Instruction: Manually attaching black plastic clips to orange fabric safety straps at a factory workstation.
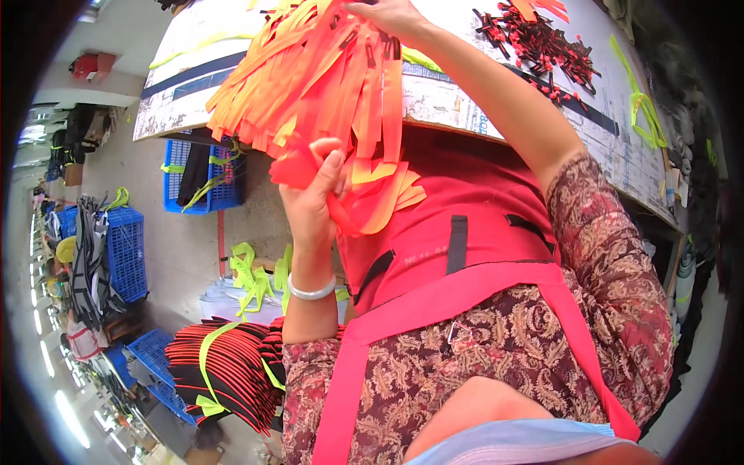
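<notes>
Item: bundle of flat orange fabric strips (pixel 318 77), twelve o'clock; my left hand (pixel 314 198) pinches lower ends, right hand (pixel 391 17) clamps top. Risk: loose strips sliding out.

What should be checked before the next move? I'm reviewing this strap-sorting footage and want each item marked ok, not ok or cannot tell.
1. Left hand grips a few orange strips: ok.
2. Right hand rests on the orange strap bundle: ok.
3. Bundle lies fully on the table: not ok, ends overhang the edge.
4. Pulled strips free of the bundle: cannot tell.
5. Pile of black and red clips apart from the bundle: ok.
</notes>
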The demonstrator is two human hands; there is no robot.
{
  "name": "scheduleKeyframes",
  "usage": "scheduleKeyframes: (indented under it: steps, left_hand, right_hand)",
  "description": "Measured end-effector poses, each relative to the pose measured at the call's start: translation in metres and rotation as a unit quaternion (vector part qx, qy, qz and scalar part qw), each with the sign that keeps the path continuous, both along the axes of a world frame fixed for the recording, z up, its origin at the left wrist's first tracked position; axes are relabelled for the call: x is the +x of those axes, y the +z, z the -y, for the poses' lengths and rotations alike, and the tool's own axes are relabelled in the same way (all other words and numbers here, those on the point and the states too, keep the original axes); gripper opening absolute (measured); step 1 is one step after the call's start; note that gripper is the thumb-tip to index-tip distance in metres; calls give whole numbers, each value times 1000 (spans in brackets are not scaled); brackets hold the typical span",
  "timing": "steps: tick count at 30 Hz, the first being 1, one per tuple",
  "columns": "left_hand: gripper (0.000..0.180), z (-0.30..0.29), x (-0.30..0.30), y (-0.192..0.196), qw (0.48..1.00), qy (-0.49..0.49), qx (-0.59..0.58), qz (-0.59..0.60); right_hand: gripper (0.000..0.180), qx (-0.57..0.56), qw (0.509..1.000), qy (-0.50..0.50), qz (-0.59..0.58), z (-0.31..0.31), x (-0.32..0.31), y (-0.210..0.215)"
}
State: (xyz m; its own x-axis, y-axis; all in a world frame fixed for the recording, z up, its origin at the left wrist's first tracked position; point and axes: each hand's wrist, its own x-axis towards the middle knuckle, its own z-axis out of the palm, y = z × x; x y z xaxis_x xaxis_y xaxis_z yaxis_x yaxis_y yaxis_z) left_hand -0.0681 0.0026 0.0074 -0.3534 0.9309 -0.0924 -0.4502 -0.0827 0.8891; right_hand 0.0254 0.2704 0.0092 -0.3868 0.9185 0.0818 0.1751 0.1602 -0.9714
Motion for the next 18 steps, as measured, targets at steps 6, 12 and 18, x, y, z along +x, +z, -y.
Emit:
scheduleKeyframes:
  steps: [6, 12, 18]
  left_hand:
    - [15, 4, -18, -12, 998, -35, -45, 41]
    - [11, -5, -18, -19, 993, -77, -65, 53]
    - [12, -19, 9, -17, 987, -129, -89, -34]
  right_hand:
    - [26, 186, 979, 35, 69, 30, 35, -69]
    - [25, 11, 991, 102, 86, 84, 76, -45]
    - [21, 2, 973, 231, 3, 140, 62, 0]
